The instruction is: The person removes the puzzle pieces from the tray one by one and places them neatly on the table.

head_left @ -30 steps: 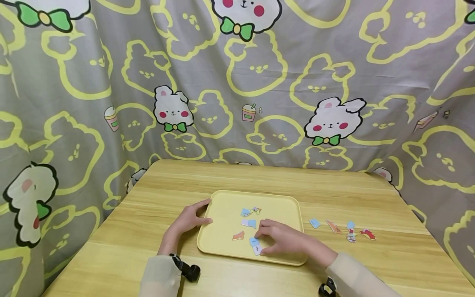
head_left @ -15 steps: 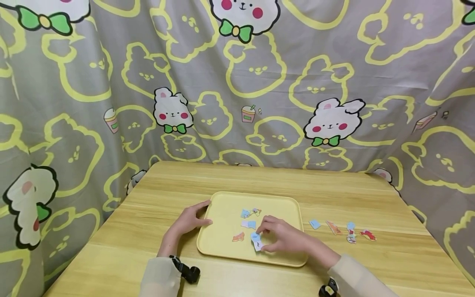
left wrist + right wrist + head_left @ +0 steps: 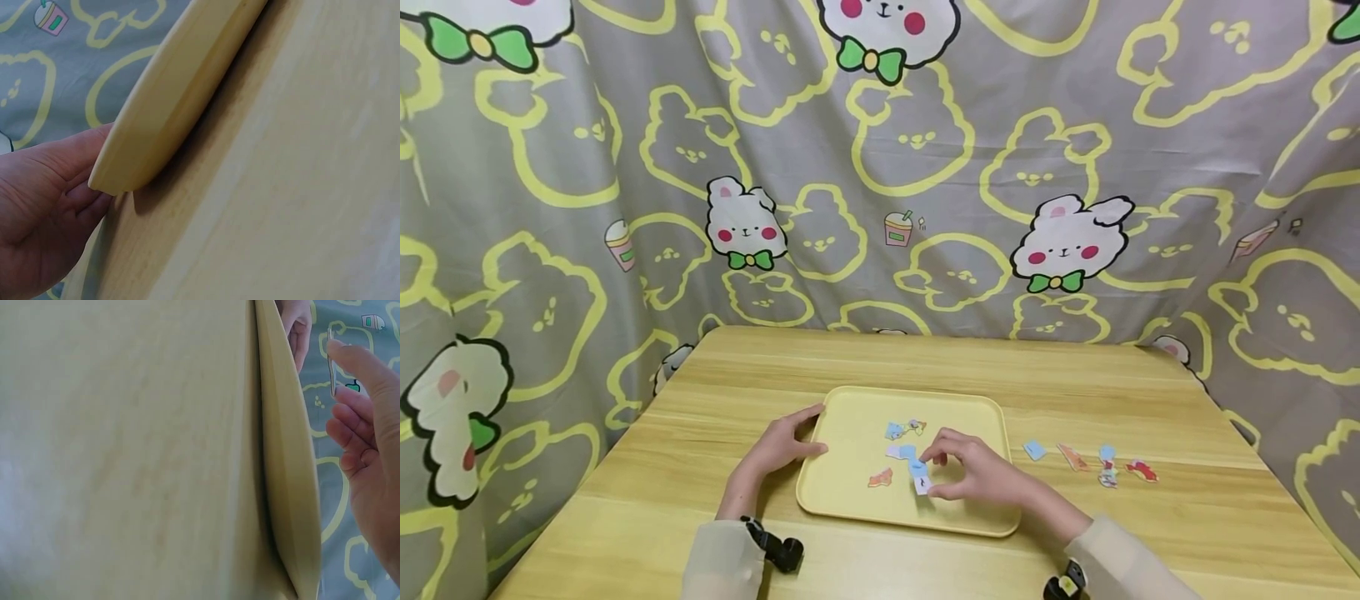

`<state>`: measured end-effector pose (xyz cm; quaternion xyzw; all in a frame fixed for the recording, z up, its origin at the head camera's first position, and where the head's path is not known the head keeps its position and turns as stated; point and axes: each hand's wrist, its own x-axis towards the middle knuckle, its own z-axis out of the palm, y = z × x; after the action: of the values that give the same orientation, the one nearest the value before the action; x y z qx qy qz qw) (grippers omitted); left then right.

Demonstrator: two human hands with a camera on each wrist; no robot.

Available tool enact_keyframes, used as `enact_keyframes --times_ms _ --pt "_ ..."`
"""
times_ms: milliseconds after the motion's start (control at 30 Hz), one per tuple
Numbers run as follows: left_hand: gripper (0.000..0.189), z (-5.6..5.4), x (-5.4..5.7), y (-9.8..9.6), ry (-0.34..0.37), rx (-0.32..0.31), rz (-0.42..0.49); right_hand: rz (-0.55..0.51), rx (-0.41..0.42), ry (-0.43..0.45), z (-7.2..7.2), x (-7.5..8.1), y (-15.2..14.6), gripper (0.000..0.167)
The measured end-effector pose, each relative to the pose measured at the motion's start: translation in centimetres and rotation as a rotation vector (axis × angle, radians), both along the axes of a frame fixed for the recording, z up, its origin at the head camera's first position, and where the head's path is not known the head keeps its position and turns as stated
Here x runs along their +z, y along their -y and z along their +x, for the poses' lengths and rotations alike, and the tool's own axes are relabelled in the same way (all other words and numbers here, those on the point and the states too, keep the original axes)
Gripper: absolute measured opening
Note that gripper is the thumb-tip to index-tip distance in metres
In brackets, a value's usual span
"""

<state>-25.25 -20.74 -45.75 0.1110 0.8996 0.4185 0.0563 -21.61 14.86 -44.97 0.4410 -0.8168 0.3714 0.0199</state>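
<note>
In the head view my right hand pinches a blue-and-lilac puzzle piece over the yellow tray. Edge-on, the same piece shows as a thin strip between thumb and finger in the right wrist view. Its upper end lies close to another lilac-and-blue piece; whether they touch I cannot tell. Farther back on the tray are joined-looking blue and yellow pieces, and an orange piece sits to the left. My left hand grips the tray's left rim, thumb on the inner side.
On the wooden table, right of the tray, lie a light-blue piece, an orange piece, a blue-and-red cluster and a red piece. A patterned curtain hangs behind the table.
My right hand has moved the blue-and-lilac piece away from the tray's near edge, up toward the lilac-and-blue piece. The left hand has stayed on the rim.
</note>
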Motion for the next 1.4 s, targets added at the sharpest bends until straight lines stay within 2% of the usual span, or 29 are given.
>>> enact_keyframes --times_ms 300,667,1067,1300,1400 --pt "0.073 -0.1 -0.1 -0.1 -0.002 0.002 -0.005 0.003 -0.026 -0.016 0.2 0.0 -0.6 0.031" --pt "0.073 -0.2 -0.1 0.0 -0.008 -0.006 -0.009 -0.015 -0.076 -0.007 0.6 -0.4 -2.9 0.028" --pt "0.073 0.0 -0.2 0.1 -0.003 0.001 -0.017 -0.041 -0.16 -0.058 1.5 -0.6 -6.7 0.031" --pt "0.073 -0.1 -0.3 0.1 -0.001 0.003 -0.017 -0.025 -0.23 -0.127 2.0 -1.0 -9.2 0.033" --pt "0.073 -0.1 -0.3 0.1 -0.006 0.003 -0.022 -0.025 -0.235 -0.14 2.2 -1.1 -10.2 0.034"
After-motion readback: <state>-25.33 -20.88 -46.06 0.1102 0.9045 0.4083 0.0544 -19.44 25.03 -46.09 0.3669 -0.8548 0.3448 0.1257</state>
